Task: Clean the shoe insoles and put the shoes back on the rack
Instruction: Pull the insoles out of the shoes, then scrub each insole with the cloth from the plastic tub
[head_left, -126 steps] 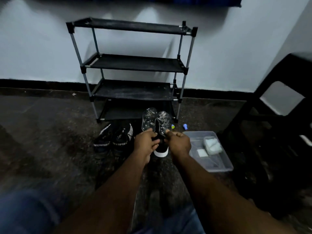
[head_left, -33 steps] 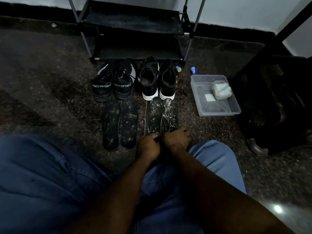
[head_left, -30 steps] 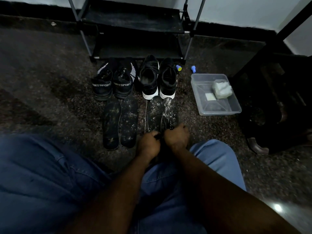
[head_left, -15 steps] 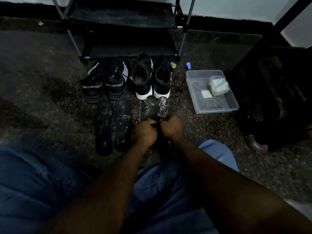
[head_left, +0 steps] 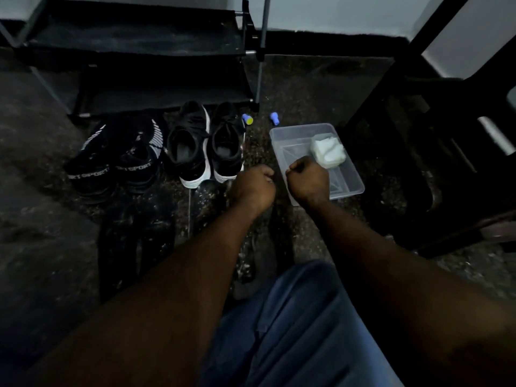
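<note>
1. Starting at the left, the SPORT shoes (head_left: 111, 166) stand on the floor in front of the rack (head_left: 134, 34). Their two dusty insoles (head_left: 134, 247) lie just behind the heels, nearer the person.
2. Next come the white-soled shoes (head_left: 205, 155), also off the rack. The speckled insoles (head_left: 208, 202) from that pair lie below them, partly hidden by the left arm.
3. The left hand (head_left: 252, 188) is curled into a fist just beside the right shoe's heel, holding nothing that shows.
4. The right hand (head_left: 307, 181), also curled with nothing visible in it, hangs over the near-left corner of the clear tub (head_left: 349, 180). This looks like the step of fetching cleaning material. The next move probably calls for opening that hand and reaching across to the white wad (head_left: 328, 150) in the far corner.
5. Two blue caps (head_left: 247, 119) lie loose between the shoes and the tub, easy to knock. A dark chair (head_left: 418, 152) crowds the right side.
</note>
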`<act>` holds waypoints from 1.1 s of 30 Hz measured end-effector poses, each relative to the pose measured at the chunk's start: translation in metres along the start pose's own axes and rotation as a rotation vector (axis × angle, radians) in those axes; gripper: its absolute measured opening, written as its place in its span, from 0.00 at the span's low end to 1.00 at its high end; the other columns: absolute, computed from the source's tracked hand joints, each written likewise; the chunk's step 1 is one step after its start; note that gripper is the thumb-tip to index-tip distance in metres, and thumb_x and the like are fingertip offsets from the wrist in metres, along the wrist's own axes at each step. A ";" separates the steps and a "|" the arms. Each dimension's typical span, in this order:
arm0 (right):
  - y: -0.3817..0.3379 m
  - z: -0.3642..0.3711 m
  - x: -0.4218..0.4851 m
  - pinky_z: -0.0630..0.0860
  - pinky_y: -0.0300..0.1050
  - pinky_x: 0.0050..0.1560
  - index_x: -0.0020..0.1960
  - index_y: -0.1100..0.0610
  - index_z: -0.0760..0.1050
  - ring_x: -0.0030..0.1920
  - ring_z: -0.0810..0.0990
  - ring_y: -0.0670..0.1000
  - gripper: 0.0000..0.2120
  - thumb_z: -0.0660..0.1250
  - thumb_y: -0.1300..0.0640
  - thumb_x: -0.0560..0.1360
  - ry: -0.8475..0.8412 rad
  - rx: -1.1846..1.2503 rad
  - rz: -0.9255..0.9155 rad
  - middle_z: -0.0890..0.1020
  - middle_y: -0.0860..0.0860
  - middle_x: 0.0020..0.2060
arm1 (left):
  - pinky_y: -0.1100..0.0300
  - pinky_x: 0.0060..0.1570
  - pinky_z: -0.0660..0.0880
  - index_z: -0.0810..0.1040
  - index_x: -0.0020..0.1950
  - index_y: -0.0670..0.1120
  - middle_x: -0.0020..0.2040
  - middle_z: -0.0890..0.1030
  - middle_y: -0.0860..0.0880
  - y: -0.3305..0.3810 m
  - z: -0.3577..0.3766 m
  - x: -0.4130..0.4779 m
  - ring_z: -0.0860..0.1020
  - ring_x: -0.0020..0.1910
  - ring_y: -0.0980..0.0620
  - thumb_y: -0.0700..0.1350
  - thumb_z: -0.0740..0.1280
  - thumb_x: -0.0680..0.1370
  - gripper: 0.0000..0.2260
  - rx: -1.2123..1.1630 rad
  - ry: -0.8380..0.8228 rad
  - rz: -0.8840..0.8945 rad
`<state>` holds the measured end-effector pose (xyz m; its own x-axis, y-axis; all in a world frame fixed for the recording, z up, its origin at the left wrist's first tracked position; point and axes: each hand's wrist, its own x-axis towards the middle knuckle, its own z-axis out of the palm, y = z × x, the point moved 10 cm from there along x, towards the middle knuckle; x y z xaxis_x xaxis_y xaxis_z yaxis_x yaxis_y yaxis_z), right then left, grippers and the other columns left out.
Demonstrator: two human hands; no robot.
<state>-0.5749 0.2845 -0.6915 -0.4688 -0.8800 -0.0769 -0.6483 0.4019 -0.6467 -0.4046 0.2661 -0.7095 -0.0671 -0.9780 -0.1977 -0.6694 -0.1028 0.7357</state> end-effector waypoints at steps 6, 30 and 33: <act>0.029 -0.026 0.053 0.75 0.47 0.58 0.59 0.56 0.80 0.60 0.80 0.61 0.14 0.67 0.55 0.74 0.022 -0.131 0.019 0.84 0.59 0.55 | 0.59 0.58 0.73 0.81 0.65 0.49 0.65 0.82 0.46 0.047 0.038 0.043 0.78 0.63 0.43 0.41 0.65 0.80 0.15 0.043 -0.055 0.116; 0.044 -0.012 0.077 0.79 0.49 0.54 0.56 0.58 0.82 0.55 0.83 0.60 0.16 0.66 0.49 0.74 -0.069 -0.558 -0.068 0.84 0.58 0.55 | 0.51 0.64 0.77 0.81 0.66 0.50 0.64 0.82 0.47 0.040 0.075 0.064 0.78 0.64 0.45 0.40 0.71 0.76 0.19 0.254 -0.101 0.195; 0.043 -0.009 0.067 0.78 0.48 0.51 0.54 0.56 0.82 0.53 0.83 0.59 0.18 0.64 0.44 0.74 -0.094 -0.569 -0.079 0.85 0.56 0.53 | 0.52 0.61 0.78 0.81 0.64 0.49 0.61 0.82 0.45 0.041 0.071 0.057 0.79 0.62 0.44 0.40 0.71 0.75 0.17 0.273 -0.107 0.208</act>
<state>-0.6393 0.2454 -0.7179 -0.3675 -0.9210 -0.1294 -0.9116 0.3842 -0.1459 -0.4884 0.2190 -0.7368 -0.2899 -0.9468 -0.1397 -0.8056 0.1626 0.5697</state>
